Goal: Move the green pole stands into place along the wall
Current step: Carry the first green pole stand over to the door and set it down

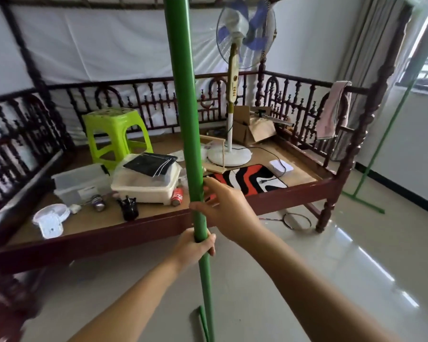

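Note:
A tall green pole stand [183, 99] rises upright through the middle of the view, its foot bar [203, 322] low over the floor by my feet. My left hand [198, 245] is wrapped around the pole at waist height. My right hand [223, 206] grips the same pole just above it, fingers curled round the shaft. A second green pole stand [381, 144] stands at the right by the wall, its base bar [363, 202] flat on the floor near the curtain.
A dark wooden bed frame [158, 223] fills the space ahead, loaded with a lime stool [114, 134], plastic boxes [146, 181], a standing fan [232, 95] and a cardboard box. A badminton racket [295, 220] lies on the tiled floor by the bed's right leg.

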Tool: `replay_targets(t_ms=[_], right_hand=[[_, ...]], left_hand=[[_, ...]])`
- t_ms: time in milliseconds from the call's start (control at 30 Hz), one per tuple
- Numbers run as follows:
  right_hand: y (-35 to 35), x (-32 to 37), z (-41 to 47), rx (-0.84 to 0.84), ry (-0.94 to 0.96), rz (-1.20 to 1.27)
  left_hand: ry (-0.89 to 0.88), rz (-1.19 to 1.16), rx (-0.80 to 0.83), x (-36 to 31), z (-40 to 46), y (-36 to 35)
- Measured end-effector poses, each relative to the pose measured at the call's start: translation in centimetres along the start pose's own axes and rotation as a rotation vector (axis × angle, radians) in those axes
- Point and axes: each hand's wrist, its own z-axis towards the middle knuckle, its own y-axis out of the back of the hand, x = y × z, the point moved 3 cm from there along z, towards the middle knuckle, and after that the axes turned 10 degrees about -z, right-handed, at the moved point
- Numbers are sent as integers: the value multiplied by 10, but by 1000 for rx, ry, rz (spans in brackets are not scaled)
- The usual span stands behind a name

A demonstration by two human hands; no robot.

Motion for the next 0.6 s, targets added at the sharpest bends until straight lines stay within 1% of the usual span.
replay_targets(t_ms=[167, 367, 600], right_hand=[[-61, 66, 13, -17, 23, 19], [-133, 149, 23, 52, 117, -31], [-213, 245, 26, 164, 319, 6]], left_hand=[[12, -7, -16, 21, -37, 85], [46, -48, -46, 42, -93, 177], [46, -232, -247, 71, -170, 268]])
